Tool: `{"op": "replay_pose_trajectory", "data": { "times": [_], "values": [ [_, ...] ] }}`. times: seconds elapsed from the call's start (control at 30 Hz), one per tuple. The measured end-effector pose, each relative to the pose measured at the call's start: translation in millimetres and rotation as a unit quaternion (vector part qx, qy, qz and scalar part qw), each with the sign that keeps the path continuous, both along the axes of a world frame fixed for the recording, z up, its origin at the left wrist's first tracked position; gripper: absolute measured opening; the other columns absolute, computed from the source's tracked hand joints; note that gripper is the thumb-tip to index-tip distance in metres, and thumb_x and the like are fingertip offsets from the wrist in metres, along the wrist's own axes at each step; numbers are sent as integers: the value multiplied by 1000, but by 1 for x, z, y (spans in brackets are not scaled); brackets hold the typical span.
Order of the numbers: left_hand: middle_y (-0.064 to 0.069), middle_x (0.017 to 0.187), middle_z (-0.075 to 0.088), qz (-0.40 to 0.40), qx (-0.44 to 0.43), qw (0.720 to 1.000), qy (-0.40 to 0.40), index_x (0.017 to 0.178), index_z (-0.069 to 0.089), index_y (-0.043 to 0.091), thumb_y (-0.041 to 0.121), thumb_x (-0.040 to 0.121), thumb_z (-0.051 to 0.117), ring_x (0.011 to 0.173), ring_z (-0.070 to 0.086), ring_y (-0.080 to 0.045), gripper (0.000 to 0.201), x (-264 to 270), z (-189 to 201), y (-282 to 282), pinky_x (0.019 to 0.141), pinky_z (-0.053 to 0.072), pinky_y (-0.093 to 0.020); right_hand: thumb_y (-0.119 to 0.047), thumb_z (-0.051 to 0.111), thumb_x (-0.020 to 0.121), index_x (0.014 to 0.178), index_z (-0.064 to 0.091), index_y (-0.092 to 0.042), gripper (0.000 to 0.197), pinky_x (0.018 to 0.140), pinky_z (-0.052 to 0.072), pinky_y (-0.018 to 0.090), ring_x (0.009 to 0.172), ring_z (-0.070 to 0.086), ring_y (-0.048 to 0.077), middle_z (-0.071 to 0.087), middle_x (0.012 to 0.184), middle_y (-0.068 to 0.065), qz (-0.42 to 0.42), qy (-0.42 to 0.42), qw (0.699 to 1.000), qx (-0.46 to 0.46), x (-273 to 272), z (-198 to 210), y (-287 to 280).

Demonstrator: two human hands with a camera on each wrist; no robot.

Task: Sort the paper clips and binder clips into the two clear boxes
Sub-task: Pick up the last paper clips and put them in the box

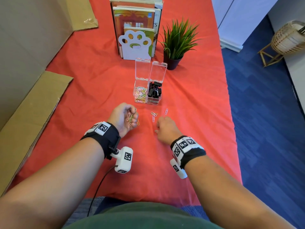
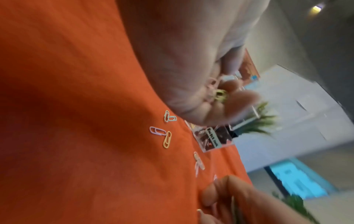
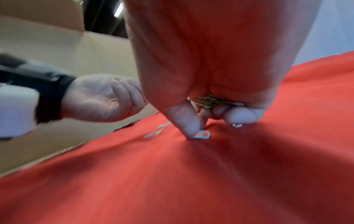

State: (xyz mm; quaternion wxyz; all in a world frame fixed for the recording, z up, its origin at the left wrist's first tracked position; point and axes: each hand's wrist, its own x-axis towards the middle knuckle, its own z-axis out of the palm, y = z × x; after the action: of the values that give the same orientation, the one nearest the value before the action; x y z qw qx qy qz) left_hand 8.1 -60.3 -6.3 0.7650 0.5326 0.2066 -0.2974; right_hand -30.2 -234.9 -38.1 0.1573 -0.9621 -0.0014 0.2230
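Note:
Two clear boxes stand side by side with lids up: the left box (image 1: 140, 95) holds coloured paper clips, the right box (image 1: 154, 93) holds black binder clips. My left hand (image 1: 132, 116) is cupped, palm turned in, holding a bunch of paper clips (image 2: 218, 94). My right hand (image 1: 158, 128) is knuckles up on the red cloth, its curled fingers keeping several paper clips (image 3: 209, 101) in the palm. The thumb tip presses at a light blue clip (image 3: 202, 134). A few loose clips (image 1: 154, 114) lie between my hands and the boxes, and one (image 1: 166, 111) lies apart to the right.
Behind the boxes stand a white paw-shaped bookend (image 1: 135, 45) with books and a potted plant (image 1: 177, 42). Cardboard sheets (image 1: 33, 109) line the left side. The red cloth (image 1: 198, 129) ends at the right over blue carpet (image 1: 264, 113).

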Motion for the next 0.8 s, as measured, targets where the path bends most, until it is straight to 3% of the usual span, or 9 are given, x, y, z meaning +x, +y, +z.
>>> {"op": "replay_pose_trajectory", "data": {
  "times": [0.07,0.17,0.23,0.3,0.4,0.53,0.6,0.73,0.8],
  "values": [
    [1,57,41,-49,201,976,-69,64,47,20,27,85,49,44,35,-13,23,3,-11,-4,43,30,-20,-12,49,84,114,49,-4,31,99,41,41,111,48,38,49,118,18,19,-18,1000,-13,-6,-5,5],
    [0,72,59,-178,473,831,-232,80,64,18,34,81,64,69,55,-20,16,0,-26,-2,66,41,-28,-12,47,88,113,51,-3,27,97,41,38,110,50,36,49,119,19,-13,3,1000,14,-5,-2,3],
    [-7,89,67,-238,543,755,-279,94,66,14,34,77,69,88,61,-26,26,-5,-32,-1,77,44,-30,-14,49,90,101,56,-9,14,85,41,29,99,54,27,58,110,16,-70,30,994,84,2,6,-1],
    [-14,99,67,-260,564,723,-303,96,65,10,29,78,68,95,61,-32,26,-8,-36,-2,80,46,-34,-13,50,91,86,53,-20,8,64,38,25,74,52,17,58,86,5,-160,61,964,204,8,16,-4],
    [-18,93,68,-289,556,719,-301,85,66,6,20,84,59,90,62,-35,16,-9,-34,-7,76,48,-35,0,44,90,82,54,-22,25,42,35,20,54,41,10,46,65,0,-318,109,841,424,14,31,-7],
    [-18,90,69,-279,522,750,-295,81,64,3,16,87,54,88,62,-35,17,-11,-32,-7,75,45,-35,-3,41,92,84,56,-8,18,43,48,18,60,49,15,48,70,6,-431,159,666,588,23,50,-12],
    [-16,89,67,-256,501,783,-266,85,62,2,18,90,52,86,60,-31,20,-9,-29,-4,75,43,-34,-2,38,93,82,54,-7,20,48,50,21,61,49,16,49,72,7,-468,181,652,569,25,51,-13],
    [-2,62,50,-208,374,894,-133,67,54,16,25,93,46,62,45,-21,29,11,-15,-1,63,35,-31,14,22,88,80,51,-4,35,64,47,27,65,49,18,46,77,10,-467,178,701,509,26,53,-9],
    [-1,62,46,-147,272,948,-68,70,53,16,22,94,46,55,39,-16,26,25,2,-6,54,34,-28,19,21,86,88,52,-1,37,68,49,28,68,53,20,47,79,12,-441,163,727,500,31,61,-8]
  ]
}}
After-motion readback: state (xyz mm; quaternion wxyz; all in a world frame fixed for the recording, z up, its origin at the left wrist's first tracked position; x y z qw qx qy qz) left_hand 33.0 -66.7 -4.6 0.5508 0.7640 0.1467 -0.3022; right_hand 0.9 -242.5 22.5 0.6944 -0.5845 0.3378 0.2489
